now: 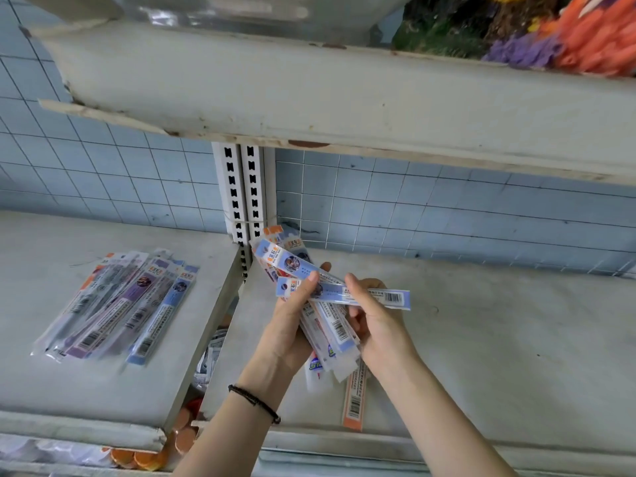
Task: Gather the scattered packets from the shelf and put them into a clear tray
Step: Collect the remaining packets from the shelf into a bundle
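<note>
My left hand (290, 325) grips a fanned bundle of long narrow packets (327, 327) above the right shelf board (499, 356). My right hand (377, 321) pinches one light blue packet with a barcode (378, 297) and holds it crosswise against the bundle. One orange-edged packet (355, 401) lies on the shelf under the bundle near the front edge. A second pile of similar purple, blue and orange packets (120, 304) lies on the left shelf board (69, 380). A clear tray (220, 8) seems to stand on the upper shelf, seen only from below.
The upper shelf (309, 98) hangs low overhead, with colourful fluffy goods (550, 36) on its right end. A slotted white upright (241, 194) and a blue tiled wall (447, 208) stand behind. A gap between the boards (210, 366) shows goods and orange round items (186, 438) below.
</note>
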### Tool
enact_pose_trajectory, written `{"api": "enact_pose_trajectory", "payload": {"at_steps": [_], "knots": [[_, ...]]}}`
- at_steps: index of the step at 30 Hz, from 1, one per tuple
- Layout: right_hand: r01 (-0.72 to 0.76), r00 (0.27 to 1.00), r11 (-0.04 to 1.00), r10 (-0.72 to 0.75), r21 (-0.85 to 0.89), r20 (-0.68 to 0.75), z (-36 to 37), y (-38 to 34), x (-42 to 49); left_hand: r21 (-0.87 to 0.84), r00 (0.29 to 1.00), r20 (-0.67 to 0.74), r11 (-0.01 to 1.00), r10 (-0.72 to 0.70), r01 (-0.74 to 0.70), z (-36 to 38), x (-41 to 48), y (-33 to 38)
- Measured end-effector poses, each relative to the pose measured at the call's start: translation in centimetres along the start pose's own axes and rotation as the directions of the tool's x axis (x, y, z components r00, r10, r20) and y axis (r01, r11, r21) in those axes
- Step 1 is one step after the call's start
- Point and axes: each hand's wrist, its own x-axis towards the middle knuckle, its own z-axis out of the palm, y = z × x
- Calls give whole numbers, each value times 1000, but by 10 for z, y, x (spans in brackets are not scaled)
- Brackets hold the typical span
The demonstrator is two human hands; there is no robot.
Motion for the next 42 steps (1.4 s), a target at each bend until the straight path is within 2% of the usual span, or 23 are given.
{"api": "enact_pose_trajectory", "payload": {"at_steps": [5,11,13,17,21,24,31,33,36,37,38,40,42], "knots": [[29,991,994,-15,-105,133,-4,-5,-3,-2,997,-73,1000,21,-21,-6,2,2],[73,980,955,-14,-289,200,-22,-19,3,0,987,-161,1000,27,-28,-18,7,11],[82,980,940,-16,-331,197,-27,-21,5,-19,987,-152,999,47,-50,-19,6,12],[160,978,846,-64,-508,201,-28,-19,2,-26,989,-126,997,74,-78,-15,7,11],[193,977,791,-102,-581,187,-20,-17,0,-1,991,-56,992,125,-125,-17,9,8],[194,979,777,-114,-599,169,-15,-13,1,-8,985,12,985,175,-175,-20,9,6],[181,974,762,-51,-622,221,-8,-16,-2,85,986,11,982,169,-170,-21,8,7],[189,981,663,-94,-724,170,-17,-22,1,85,990,-12,987,137,-136,-28,10,12],[125,991,248,-83,-961,108,-43,-26,7,-41,999,3,998,42,-42,-41,12,18],[81,996,143,-34,-986,77,-49,-24,7,-94,999,30,996,12,-9,-42,11,19],[46,999,86,6,-995,46,-53,-21,7,-138,998,62,990,-13,22,-44,10,19],[34,999,88,7,-996,35,-55,-13,10,-164,994,104,985,-44,61,-44,9,20],[71,996,172,-58,-983,62,-53,-7,15,-157,995,89,986,-47,60,-46,10,19]]}}
